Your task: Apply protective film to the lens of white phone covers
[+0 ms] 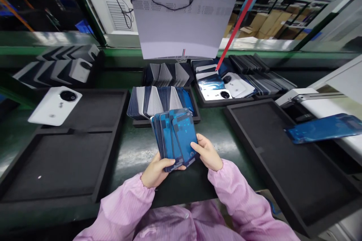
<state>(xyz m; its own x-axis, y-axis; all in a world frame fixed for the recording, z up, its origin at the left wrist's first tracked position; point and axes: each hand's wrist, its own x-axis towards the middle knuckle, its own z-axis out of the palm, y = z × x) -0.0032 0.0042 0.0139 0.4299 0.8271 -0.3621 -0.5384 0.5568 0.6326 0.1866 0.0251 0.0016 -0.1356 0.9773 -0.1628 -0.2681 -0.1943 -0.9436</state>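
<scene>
My left hand (155,170) grips the bottom of a fanned stack of blue film-covered phone back covers (175,137), held upright above the green table. My right hand (207,153) pinches the lower right edge of the front cover of that stack. Both sleeves are pink. Just behind the stack, a black tray of upright covers (158,102) stands in rows of white and dark pieces.
Black foam trays lie at the left (56,165) and at the right (283,150). A white cover with a camera ring (55,105) rests at the left. One blue cover (322,128) lies on a machine at the right. More covers (226,86) and a monitor back (181,22) are behind.
</scene>
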